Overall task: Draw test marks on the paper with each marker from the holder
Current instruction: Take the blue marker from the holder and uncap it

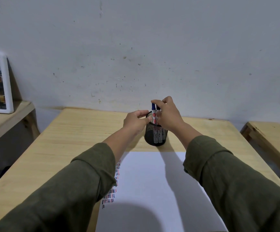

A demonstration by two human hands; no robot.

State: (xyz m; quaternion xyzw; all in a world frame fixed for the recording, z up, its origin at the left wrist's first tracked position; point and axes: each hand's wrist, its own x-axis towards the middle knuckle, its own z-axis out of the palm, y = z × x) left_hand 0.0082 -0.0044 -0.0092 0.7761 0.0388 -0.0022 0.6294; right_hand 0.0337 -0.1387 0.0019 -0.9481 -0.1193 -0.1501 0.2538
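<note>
On the desk (72,139) just beyond the paper (152,181), the black mesh holder (155,135) contains upright markers (154,114), left hand (136,121) clasping its rim, right hand (167,113) pinching marker tops.

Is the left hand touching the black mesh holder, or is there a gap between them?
Touching. In the head view, the left hand rests its fingers on the rim of the mesh holder, with no gap visible.
</note>
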